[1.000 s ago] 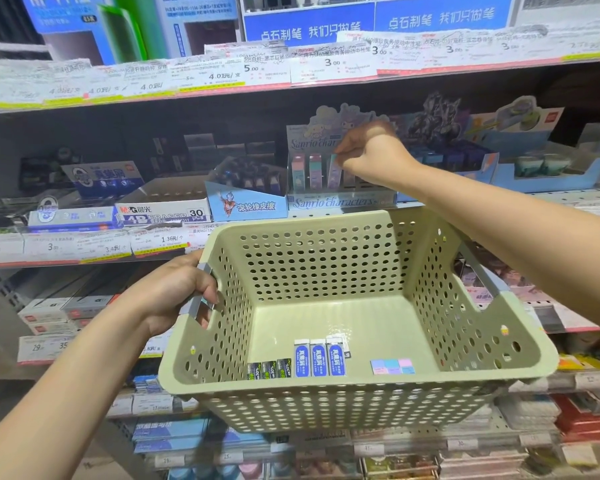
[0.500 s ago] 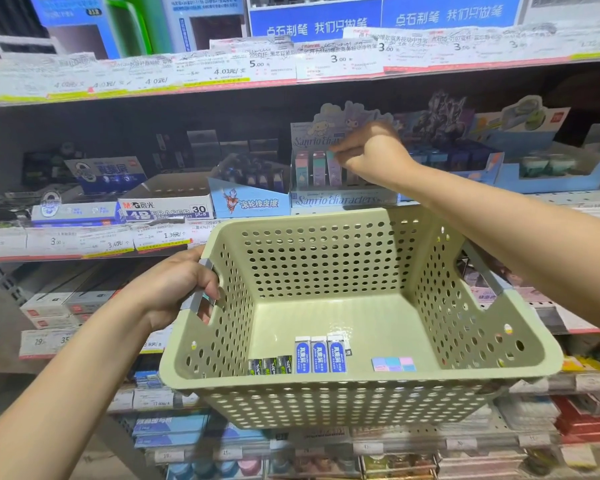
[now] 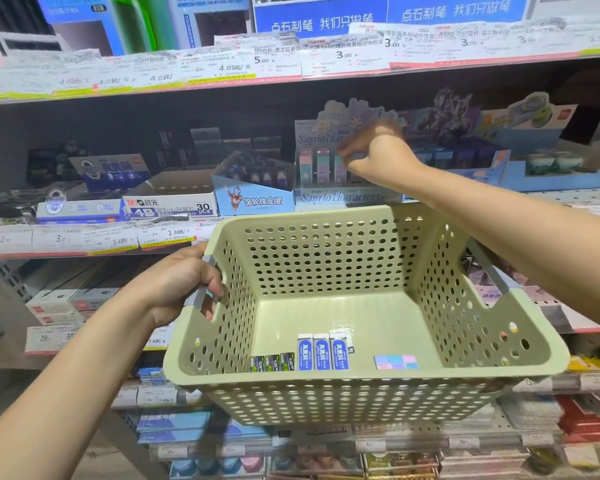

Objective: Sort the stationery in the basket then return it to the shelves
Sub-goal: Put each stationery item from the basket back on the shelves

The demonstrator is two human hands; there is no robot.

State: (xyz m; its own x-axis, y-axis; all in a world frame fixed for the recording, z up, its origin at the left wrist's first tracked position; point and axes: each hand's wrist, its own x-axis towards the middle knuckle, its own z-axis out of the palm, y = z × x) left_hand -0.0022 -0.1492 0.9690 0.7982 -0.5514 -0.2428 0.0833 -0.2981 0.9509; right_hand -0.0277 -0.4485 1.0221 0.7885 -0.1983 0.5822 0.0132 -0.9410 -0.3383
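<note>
My left hand (image 3: 184, 284) grips the grey left handle of a pale green perforated basket (image 3: 329, 218), holding it up before the shelves. On the basket floor lie three blue-and-white erasers (image 3: 323, 351), three small dark green erasers (image 3: 272, 362) and a flat row of pastel erasers (image 3: 396, 362). My right hand (image 3: 374, 157) reaches over the basket into the Sanrio characters display box (image 3: 340, 197) on the middle shelf. Its curled fingers pinch the top of a pastel eraser (image 3: 340, 168) standing in that box; the hand is blurred.
Left of the Sanrio box stand a blue roller-eraser box (image 3: 253, 199) and an M&G 4B eraser box (image 3: 170, 209). More blue display boxes (image 3: 555, 168) sit to the right. Price tags line every shelf edge. Lower shelves hold boxed stationery.
My right hand has stayed at the Sanrio box, fingers shifting slightly on the eraser row. The basket and my left hand are held as before.
</note>
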